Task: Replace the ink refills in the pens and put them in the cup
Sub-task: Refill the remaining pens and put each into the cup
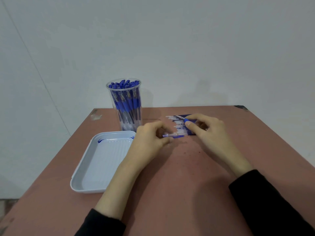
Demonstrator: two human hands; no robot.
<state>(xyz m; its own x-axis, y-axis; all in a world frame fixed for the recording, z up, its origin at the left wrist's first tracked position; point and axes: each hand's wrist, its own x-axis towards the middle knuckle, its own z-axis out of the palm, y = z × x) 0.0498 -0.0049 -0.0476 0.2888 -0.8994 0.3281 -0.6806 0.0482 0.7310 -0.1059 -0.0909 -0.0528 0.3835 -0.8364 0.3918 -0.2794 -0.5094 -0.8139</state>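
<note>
1. Down near me, my black sleeves lie on either side of the reddish table. A pale tray sits at its left side, with blue smudges at its far corners.
2. My left hand is just right of the tray's far end, fingers curled round a thin blue piece. It is too blurred to tell whether it is a refill or a pen part. Its long axis runs left to right, free end pointing right.
3. My right hand is to the right of it, pinching a pen section with a blue grip, tilted, its tip pointing far-left.
4. Under that hand lies a row of refills, side by side, each running left to right with its white end to the left. My fingers hide the row's right part.
5. Farthest, at the far-left edge, the clear cup stands upright, packed with blue pens, blue ends up.
</note>
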